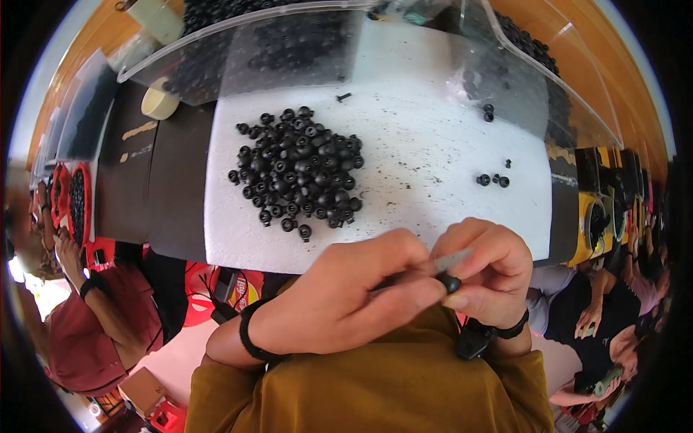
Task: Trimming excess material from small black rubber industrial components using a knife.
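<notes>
So the left hand [361,289] had its fingers curled tight around a grey blade [455,260], and the right hand [494,278] pinched a small black bead [450,283] between thumb and fingers. That bead sat right of centre in the lower half of the frame, by the near edge of the white board [426,155]; the pile of beads [303,166] was left of centre, higher up. Looked like trimming to me, so I'd say short, light strokes, bead pinned firmly, right fingertips kept off the edge. The left thumb tip was at the bead too, couldn't tell if touching. Blade's long axis ran rightward and slightly up, tip toward the right hand. Bead looked roundish; fingers hid which way its opening faced.
</notes>
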